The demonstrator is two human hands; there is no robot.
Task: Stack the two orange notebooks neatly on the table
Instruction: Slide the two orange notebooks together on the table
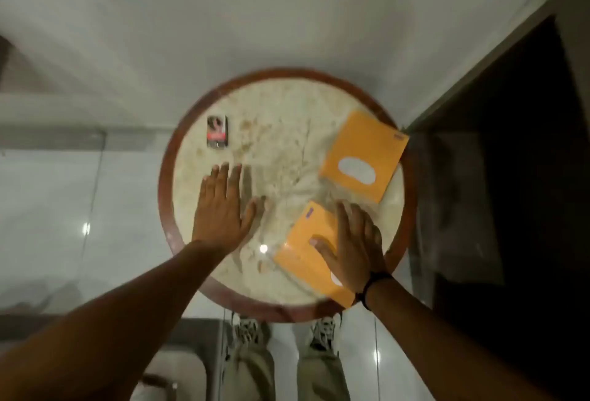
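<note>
Head view: on the round, wood-rimmed marble desk (191, 209), the near flat orange paper notebook (306, 250) lies under the spread right hand (354, 247), which presses flat on it without gripping. The far orange notebook with a white oval label (364, 154) lies just beyond, up and right, apart, its long axis tilted. The left hand (220, 212) rests open and empty on the desk, farther from both notebooks than the right; a small dark box (217, 131) lies far left.
</note>
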